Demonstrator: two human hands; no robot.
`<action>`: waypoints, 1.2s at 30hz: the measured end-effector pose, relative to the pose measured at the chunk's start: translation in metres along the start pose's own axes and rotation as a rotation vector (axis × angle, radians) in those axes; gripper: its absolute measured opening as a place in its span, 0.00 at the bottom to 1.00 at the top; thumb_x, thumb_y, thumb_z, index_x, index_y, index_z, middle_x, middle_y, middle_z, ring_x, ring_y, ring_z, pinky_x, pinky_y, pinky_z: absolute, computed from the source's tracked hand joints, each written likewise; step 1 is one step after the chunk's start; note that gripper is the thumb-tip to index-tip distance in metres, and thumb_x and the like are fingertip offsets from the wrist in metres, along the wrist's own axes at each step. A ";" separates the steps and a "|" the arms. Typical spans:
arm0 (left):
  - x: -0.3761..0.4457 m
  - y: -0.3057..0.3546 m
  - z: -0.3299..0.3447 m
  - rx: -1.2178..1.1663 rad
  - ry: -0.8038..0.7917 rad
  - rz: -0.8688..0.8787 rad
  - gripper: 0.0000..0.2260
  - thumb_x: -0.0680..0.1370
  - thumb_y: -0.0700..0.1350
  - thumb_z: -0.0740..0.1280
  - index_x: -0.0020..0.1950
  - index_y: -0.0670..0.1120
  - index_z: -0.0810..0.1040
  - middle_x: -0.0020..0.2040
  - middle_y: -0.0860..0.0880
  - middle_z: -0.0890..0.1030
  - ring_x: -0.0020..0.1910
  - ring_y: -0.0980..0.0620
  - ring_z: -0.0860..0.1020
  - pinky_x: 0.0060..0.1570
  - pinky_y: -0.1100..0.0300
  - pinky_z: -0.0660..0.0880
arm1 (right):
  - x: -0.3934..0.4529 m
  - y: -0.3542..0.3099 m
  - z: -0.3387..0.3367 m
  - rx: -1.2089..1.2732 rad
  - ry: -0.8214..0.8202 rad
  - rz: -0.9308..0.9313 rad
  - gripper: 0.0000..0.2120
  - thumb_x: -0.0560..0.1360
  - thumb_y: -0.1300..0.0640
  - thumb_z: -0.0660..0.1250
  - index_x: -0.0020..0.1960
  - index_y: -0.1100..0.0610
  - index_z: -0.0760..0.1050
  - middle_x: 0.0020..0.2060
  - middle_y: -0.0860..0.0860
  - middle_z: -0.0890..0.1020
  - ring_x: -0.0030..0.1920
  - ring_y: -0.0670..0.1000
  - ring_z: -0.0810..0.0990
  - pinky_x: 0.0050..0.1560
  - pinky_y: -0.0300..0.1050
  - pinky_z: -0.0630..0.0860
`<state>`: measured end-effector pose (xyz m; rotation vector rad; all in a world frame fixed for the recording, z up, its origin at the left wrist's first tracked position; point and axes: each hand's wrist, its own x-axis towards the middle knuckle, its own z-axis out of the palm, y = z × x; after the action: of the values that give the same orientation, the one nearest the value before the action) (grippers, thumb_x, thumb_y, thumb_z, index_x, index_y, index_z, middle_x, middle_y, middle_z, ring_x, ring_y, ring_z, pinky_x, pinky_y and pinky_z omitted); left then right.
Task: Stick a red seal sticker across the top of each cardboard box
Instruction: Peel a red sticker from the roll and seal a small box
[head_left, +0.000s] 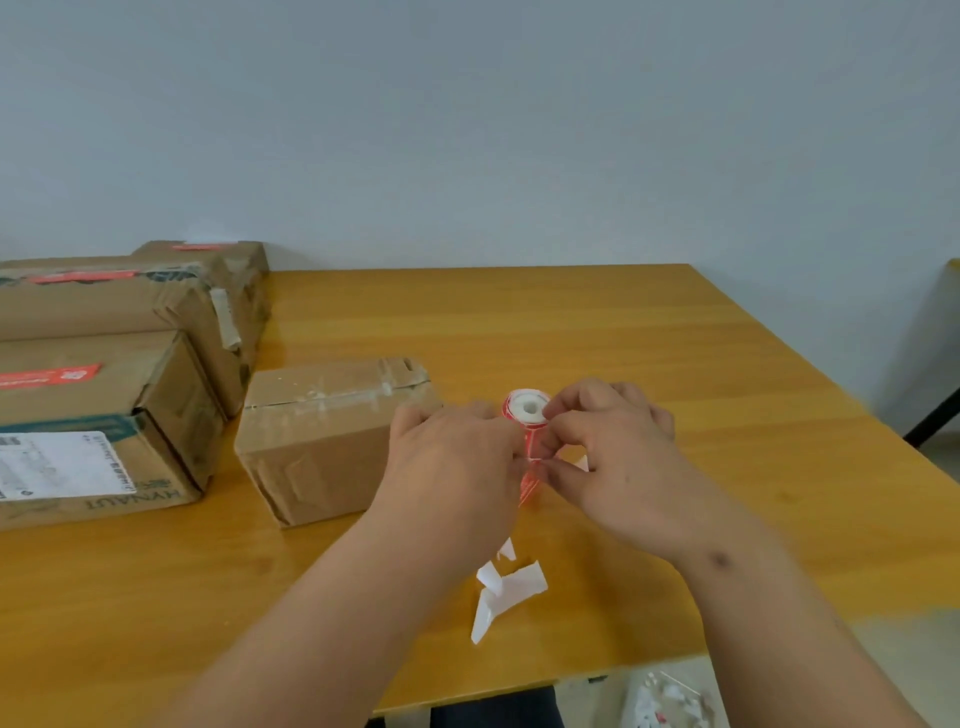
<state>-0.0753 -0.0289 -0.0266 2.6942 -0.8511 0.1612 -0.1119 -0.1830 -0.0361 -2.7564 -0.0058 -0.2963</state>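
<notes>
Red sticker roll (525, 415) with white core, held above the bench, a red strip hanging from it. Unsealed box (332, 441) just left, clear tape on top. Three boxes far left, each with a red sticker: (98, 421), (119, 306), (228, 260).

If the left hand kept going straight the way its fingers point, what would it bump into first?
Probably nothing new: the left hand already holds the roll of red stickers, with its fingers pointing away across the table. Past the roll the wood looks free up to the wall, though depth is hard to judge.
</notes>
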 end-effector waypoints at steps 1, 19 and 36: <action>-0.001 0.000 -0.001 -0.054 -0.018 -0.014 0.08 0.82 0.51 0.58 0.47 0.55 0.76 0.46 0.55 0.74 0.48 0.56 0.72 0.56 0.59 0.62 | -0.001 0.000 0.000 0.010 -0.002 -0.016 0.02 0.73 0.49 0.70 0.46 0.45 0.80 0.54 0.38 0.71 0.62 0.46 0.63 0.59 0.45 0.52; -0.004 -0.007 0.007 -0.664 -0.137 -0.198 0.12 0.81 0.44 0.63 0.43 0.37 0.76 0.31 0.48 0.70 0.25 0.57 0.64 0.25 0.69 0.64 | -0.002 0.004 0.003 0.073 0.069 -0.165 0.01 0.66 0.51 0.70 0.36 0.47 0.78 0.44 0.39 0.75 0.54 0.45 0.68 0.57 0.49 0.55; -0.003 -0.006 0.004 -0.722 -0.153 -0.164 0.11 0.81 0.49 0.62 0.40 0.52 0.77 0.26 0.56 0.69 0.25 0.58 0.65 0.26 0.68 0.63 | 0.001 0.010 -0.006 0.068 0.060 -0.097 0.08 0.65 0.45 0.74 0.44 0.45 0.80 0.46 0.39 0.76 0.58 0.46 0.67 0.59 0.49 0.53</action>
<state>-0.0739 -0.0238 -0.0328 2.0874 -0.5725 -0.3331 -0.1119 -0.1944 -0.0337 -2.6828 -0.1324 -0.3978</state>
